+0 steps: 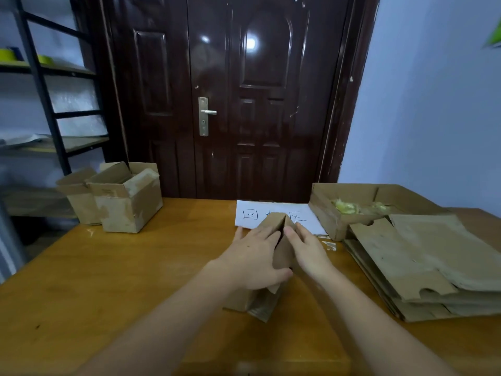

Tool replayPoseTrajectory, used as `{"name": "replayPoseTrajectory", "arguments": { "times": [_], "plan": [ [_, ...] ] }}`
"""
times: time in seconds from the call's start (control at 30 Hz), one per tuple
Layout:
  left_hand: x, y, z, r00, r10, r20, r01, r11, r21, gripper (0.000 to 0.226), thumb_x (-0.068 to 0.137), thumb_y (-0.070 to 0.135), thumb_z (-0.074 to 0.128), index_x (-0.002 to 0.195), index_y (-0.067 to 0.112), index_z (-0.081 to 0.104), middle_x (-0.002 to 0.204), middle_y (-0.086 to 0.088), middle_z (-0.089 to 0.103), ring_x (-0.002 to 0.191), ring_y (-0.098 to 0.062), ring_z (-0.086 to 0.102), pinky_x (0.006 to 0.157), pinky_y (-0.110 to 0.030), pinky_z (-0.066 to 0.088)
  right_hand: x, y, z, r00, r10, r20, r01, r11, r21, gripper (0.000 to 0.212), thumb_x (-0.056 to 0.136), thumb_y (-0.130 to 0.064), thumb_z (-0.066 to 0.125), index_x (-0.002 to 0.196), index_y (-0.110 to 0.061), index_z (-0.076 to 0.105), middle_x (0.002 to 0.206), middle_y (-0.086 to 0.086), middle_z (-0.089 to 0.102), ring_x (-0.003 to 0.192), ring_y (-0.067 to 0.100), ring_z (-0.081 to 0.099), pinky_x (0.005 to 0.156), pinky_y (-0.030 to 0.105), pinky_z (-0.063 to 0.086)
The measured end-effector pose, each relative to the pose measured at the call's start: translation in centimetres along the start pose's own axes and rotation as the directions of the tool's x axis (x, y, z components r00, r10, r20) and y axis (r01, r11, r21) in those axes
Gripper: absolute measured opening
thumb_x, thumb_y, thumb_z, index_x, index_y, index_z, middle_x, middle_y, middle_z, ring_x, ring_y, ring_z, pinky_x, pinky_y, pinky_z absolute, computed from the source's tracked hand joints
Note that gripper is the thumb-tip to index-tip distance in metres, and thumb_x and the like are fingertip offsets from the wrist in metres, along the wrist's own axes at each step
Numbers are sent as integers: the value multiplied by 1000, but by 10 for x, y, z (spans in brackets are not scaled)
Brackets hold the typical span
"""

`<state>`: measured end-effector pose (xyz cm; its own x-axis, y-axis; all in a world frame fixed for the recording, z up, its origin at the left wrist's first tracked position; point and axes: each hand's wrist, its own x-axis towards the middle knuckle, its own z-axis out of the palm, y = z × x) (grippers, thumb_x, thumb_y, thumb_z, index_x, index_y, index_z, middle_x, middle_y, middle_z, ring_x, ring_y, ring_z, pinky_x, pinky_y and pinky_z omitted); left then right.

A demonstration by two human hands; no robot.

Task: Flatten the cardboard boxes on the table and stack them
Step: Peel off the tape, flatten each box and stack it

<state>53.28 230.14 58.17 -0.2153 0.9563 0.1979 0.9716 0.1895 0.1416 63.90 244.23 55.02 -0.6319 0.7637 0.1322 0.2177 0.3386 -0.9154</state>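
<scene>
Your left hand (254,256) and right hand (307,251) sit on either side of a half-collapsed cardboard box (273,267) at the middle of the wooden table (108,280). Both palms press inward against its panels with the fingers mostly straight, the left thumb hooked round the near edge, so the walls meet in a ridge at the top. That squeeze looks meant to fold the box along its creases until it lies flat; it is not flat yet.

Just to your right lies the stack of flattened boxes (423,256), several sheets deep, close enough that the piece can likely slide across once it is down. Behind the box, partly covered by it, is a white paper sign (249,215) with handwritten characters.

Farther right, a shallow open box (341,221) holds yellowish crumpled scraps (344,206); what they are cannot be told.

At the far left corner, two upright boxes (119,196) stand touching, flaps raised, waiting to be flattened. Whether they hold anything is hidden.

Beyond the table are a dark door (230,90) and a metal shelf unit (46,104).
</scene>
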Motion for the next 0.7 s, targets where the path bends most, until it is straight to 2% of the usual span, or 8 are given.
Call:
{"name": "replayPoseTrajectory", "arguments": {
  "times": [0.07,0.17,0.27,0.37,0.5,0.57,0.63,0.7],
  "plan": [
    [1,2,5,999,-22,-30,21,999,-41,89,89,72,52,159,20,31,169,1,18,156,-17,5,125,-49,9,1,2,-3,997,17,-70,-11,996,86,38,99,-45,58,134,-29,57,111,-23,56,86,-25,56,61,0,43],
    [2,7,7,993,-100,-56,92,987,-133,95,88,69,59,162,22,22,172,-1,-9,157,-23,-16,125,-42,15,1,2,-10,989,55,-140,-32,987,155,58,98,-40,61,150,-18,45,138,-12,56,111,-3,58,75,8,46],
    [5,14,3,979,-183,-86,166,971,-175,103,82,73,67,161,26,20,172,-5,-11,159,-27,-5,123,-45,24,0,1,-15,978,100,-181,-47,960,274,70,96,-36,67,155,-17,36,155,1,44,136,20,47,91,23,48],
    [8,16,-3,964,-254,-82,224,937,-268,117,69,73,79,160,32,17,172,-3,-4,157,-27,9,121,-46,31,-2,-4,-19,975,129,-178,-45,910,412,76,92,-27,72,156,-13,33,154,4,46,131,18,51,85,21,49],
    [12,17,-10,928,-357,-112,313,905,-289,134,60,67,89,161,32,10,170,-2,-18,156,-28,-3,121,-52,26,-2,-9,-24,980,127,-155,-41,885,464,75,92,-25,73,155,-12,34,147,5,54,120,15,60,87,24,54],
    [14,16,-13,931,-346,-116,307,915,-261,136,59,66,90,162,30,9,171,-4,-4,155,-28,5,121,-51,26,-2,-12,-25,983,119,-142,-37,877,479,69,94,-24,70,154,-12,37,145,6,56,118,16,62,90,25,55],
    [15,15,-15,946,-309,-94,260,901,-347,135,58,66,90,163,29,13,166,-3,23,151,-24,21,119,-49,34,-2,-17,-24,986,106,-128,-30,871,491,63,96,-23,68,152,-11,41,143,7,58,116,14,63,87,23,56],
    [14,16,-16,953,-297,-60,244,871,-426,133,57,67,87,163,29,15,157,2,40,145,-21,35,111,-46,43,-1,-21,-21,988,100,-121,-28,869,493,60,97,-23,67,150,-11,44,143,6,58,121,16,61,97,30,54]
  ]
}}
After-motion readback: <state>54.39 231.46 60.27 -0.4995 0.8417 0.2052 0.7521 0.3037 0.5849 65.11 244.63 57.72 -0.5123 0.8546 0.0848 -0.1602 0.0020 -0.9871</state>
